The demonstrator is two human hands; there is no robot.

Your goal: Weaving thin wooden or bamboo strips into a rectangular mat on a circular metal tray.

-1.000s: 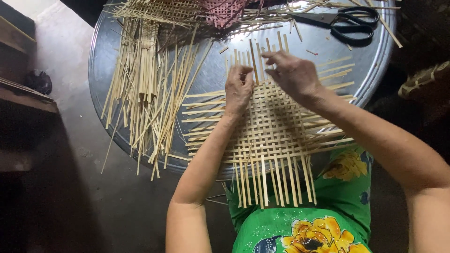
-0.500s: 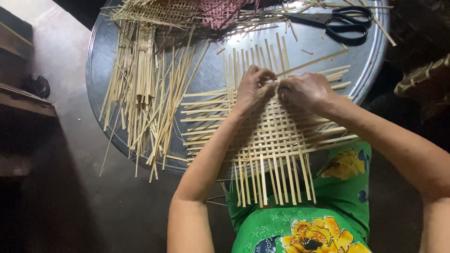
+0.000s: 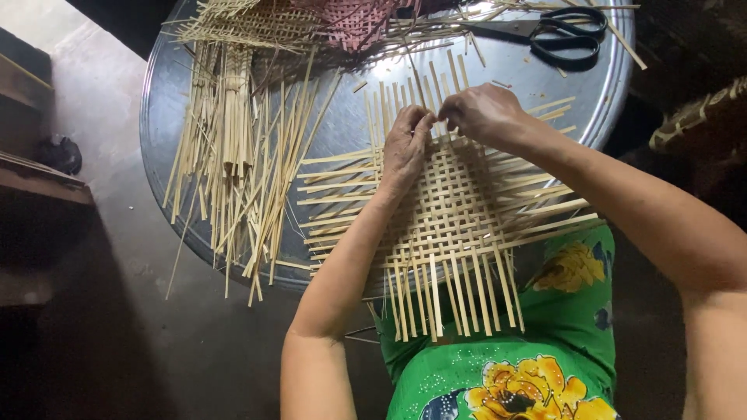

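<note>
A half-woven mat of pale bamboo strips [image 3: 455, 222] lies on a round metal tray table [image 3: 350, 117], its loose ends sticking out on all sides. My left hand [image 3: 405, 148] presses down on the mat's far edge, fingers bent over the strips. Close beside it, my right hand [image 3: 484, 115] is curled with its fingertips pinching a strip at that same edge. Both hands touch at the fingertips. Which single strip is pinched is hidden by the fingers.
A loose pile of bamboo strips [image 3: 241, 163] covers the tray's left side. Woven pieces, one pale [image 3: 249, 23] and one reddish [image 3: 362, 19], lie at the far edge. Black scissors [image 3: 552, 35] rest at the far right. A dark wooden step [image 3: 31, 171] stands left.
Both hands have drawn together at the mat's far edge; the right hand came down from the raised strips and closed on one beside the left hand.
</note>
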